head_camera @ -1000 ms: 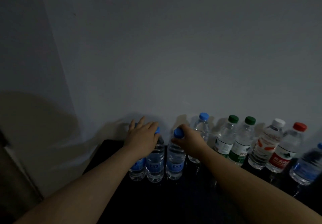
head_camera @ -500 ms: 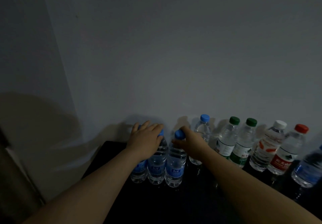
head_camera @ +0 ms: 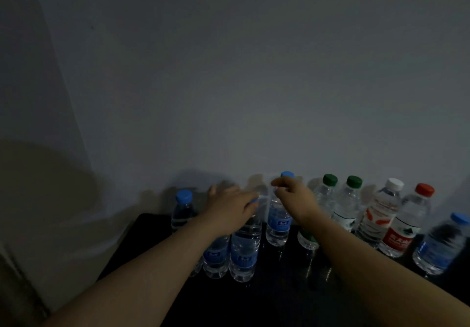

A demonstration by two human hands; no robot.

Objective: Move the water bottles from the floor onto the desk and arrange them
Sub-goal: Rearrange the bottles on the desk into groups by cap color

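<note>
- Dimly, we see a black glossy desk (head_camera: pixel 279 306) set against a grey wall (head_camera: pixel 254 72), with clear plastic water bottles standing upright along its far edge.
- Our left hand (head_camera: pixel 230 208) lies palm-down over the top of a blue-capped, blue-labelled clear bottle (head_camera: pixel 245 250); its fingers cover most of the cap, but we cannot tell whether they actually clasp it.
- Just left of that bottle a second blue-labelled bottle (head_camera: pixel 216 258) stands touching it, its top hidden beneath our left wrist.
- Farther left and nearer the wall stands a darker clear bottle with a blue cap (head_camera: pixel 182 211).
- Our right hand (head_camera: pixel 295 195) hovers with curled, loosely parted fingers just in front of the neck of another blue-capped bottle with a blue label (head_camera: pixel 278 225); it is blurred, so we cannot tell if it grips.
- To the right, in a row: two green-capped bottles (head_camera: pixel 340 199), a white-capped bottle with an orange-patterned label (head_camera: pixel 376 215), a red-capped bottle with a red label (head_camera: pixel 404 225), and, closest to us, a blurred blue-capped bottle (head_camera: pixel 442 245).
</note>
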